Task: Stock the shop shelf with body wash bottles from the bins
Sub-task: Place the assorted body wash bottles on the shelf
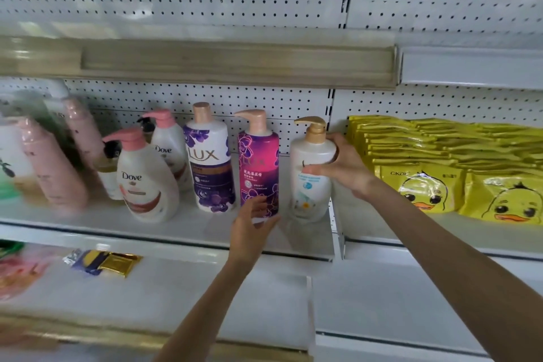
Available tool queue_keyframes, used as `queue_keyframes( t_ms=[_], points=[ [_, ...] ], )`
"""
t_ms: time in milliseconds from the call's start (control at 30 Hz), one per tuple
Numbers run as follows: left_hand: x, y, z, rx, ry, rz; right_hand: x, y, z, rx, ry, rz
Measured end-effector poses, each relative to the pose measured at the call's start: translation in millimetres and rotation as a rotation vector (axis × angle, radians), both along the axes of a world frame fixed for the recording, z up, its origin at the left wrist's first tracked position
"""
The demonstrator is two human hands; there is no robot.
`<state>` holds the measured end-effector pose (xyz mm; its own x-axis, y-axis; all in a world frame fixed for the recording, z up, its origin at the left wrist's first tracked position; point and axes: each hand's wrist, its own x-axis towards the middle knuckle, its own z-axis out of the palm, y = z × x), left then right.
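Single head view, close, facing the shelf [164, 226] front-on

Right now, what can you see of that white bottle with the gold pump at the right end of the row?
The white plastic pump bottle is rounded, with a gold pump head pointing left and pale blue print above a small flower. It stands upright on the white metal shelf, last in the row, right of the magenta Lux pump bottle that the left hand holds. The right hand grips its upper body, thumb across the front.
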<state>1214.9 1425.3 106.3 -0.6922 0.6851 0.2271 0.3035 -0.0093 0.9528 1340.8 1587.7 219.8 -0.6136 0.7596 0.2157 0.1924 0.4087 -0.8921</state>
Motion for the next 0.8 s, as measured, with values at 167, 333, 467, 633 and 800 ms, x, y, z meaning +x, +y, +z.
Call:
queue_keyframes(
  t_ms=[167, 333, 467, 633, 800],
  points=[
    [-8, -3, -5, -0.015, -0.01, 0.026, -2, 3, -3, -0.03, 0.003, 0.023],
    [-9, -6, -5, -0.027, -0.03, 0.039, -1, 1, -4, -0.032, -0.024, 0.021],
    [-10, -9, -2, -0.022, -0.052, 0.033, 5, -10, -14, -0.057, -0.116, 0.065],
    [-11, -16, -1, -0.047, -0.023, -0.006, 15, -25, -40, -0.054, -0.107, -0.104],
    [-11, -28, 5, -0.069, 0.001, -0.034, 28, -55, -42, 0.063, -0.11, -0.246]
  ],
)
